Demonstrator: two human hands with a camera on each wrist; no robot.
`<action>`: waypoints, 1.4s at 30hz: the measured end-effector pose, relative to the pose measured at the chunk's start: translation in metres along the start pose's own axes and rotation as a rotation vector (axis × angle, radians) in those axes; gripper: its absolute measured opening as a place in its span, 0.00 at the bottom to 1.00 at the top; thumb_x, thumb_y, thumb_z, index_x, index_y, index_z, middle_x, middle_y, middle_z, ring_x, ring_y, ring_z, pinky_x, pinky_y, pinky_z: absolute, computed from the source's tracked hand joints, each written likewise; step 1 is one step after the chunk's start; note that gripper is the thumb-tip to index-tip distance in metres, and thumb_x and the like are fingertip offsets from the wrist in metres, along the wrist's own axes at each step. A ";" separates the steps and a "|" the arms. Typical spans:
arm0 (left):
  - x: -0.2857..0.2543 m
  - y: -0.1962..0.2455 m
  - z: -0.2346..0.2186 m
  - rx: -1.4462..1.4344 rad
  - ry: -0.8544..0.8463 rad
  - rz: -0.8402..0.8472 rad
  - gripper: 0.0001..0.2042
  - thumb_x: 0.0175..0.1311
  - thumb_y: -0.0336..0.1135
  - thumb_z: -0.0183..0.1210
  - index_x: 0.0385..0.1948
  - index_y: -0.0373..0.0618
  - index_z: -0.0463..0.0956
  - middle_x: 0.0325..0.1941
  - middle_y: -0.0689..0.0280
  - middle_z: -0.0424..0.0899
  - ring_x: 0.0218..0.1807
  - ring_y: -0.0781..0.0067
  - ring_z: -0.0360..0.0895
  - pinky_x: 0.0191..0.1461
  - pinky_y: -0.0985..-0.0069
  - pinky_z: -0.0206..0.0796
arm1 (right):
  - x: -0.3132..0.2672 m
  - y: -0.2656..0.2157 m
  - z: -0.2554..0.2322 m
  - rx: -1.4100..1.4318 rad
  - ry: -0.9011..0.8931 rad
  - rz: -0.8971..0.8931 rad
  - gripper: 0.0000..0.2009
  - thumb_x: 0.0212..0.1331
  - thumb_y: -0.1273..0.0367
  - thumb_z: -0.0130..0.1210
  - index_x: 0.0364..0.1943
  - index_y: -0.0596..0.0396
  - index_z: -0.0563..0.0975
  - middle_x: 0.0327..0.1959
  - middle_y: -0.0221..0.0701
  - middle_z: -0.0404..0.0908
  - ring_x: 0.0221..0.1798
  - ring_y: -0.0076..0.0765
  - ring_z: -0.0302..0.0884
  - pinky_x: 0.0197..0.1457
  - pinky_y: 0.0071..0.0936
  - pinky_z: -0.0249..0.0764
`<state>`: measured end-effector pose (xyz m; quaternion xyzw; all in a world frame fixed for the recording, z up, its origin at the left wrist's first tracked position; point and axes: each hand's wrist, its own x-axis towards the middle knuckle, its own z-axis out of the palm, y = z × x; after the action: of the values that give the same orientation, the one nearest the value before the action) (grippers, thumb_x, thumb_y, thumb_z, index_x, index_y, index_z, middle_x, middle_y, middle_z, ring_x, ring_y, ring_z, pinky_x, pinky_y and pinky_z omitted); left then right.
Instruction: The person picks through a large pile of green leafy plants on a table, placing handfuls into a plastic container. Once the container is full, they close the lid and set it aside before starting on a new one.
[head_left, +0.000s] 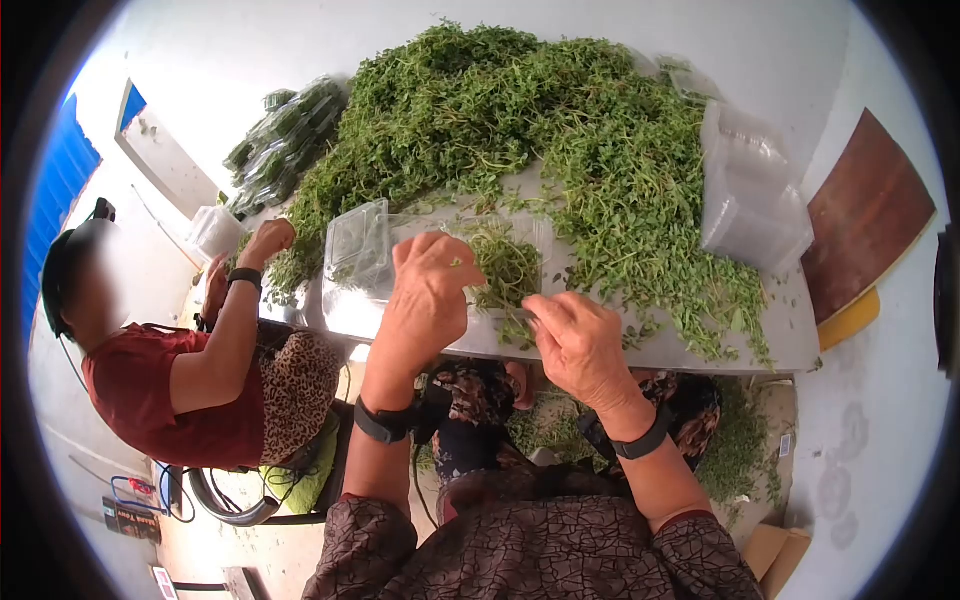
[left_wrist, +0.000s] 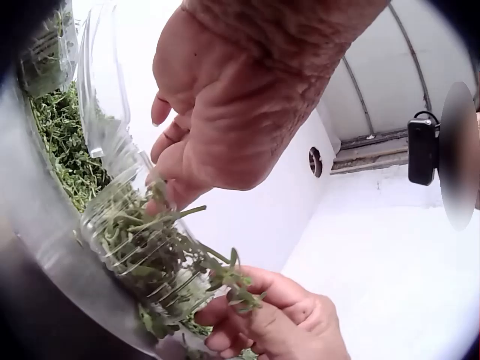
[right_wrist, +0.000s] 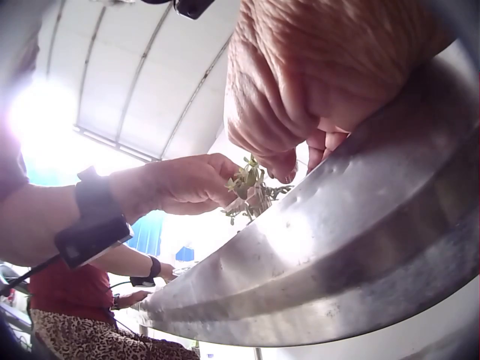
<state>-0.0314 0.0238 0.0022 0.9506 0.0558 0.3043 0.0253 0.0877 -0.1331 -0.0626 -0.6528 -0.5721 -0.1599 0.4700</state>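
Observation:
A clear plastic clamshell box (head_left: 545, 240) lies on the metal table, its lid (head_left: 358, 240) folded out to the left. Leafy green sprigs (head_left: 503, 262) fill the tray side. My left hand (head_left: 425, 295) is over the box's left part, fingers bent. In the left wrist view its fingertips (left_wrist: 156, 204) are right at the stems; I cannot tell if they pinch any. At the near right corner my right hand (head_left: 582, 345) pinches sprigs between thumb and fingertips. Those sprigs (left_wrist: 236, 289) stick out over the box's edge in the left wrist view.
A big heap of greens (head_left: 450, 110) covers the table's back and right. Stacked empty boxes (head_left: 750, 190) stand at the right, filled packs (head_left: 290, 140) at the back left. Another person (head_left: 180, 370) sits working at the left. The table's near edge (head_left: 720, 360) runs before me.

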 end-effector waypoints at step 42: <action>0.008 -0.012 0.019 -0.019 -0.269 -0.010 0.12 0.44 0.17 0.50 0.28 0.40 0.81 0.39 0.63 0.83 0.51 0.60 0.74 0.58 0.64 0.61 | 0.001 0.000 0.000 -0.018 -0.025 -0.029 0.12 0.53 0.76 0.58 0.43 0.55 0.76 0.25 0.34 0.76 0.30 0.41 0.78 0.31 0.35 0.75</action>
<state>-0.0148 0.0364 -0.0097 0.9823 0.0539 0.1744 0.0431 0.0881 -0.1324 -0.0627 -0.6505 -0.5859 -0.1636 0.4547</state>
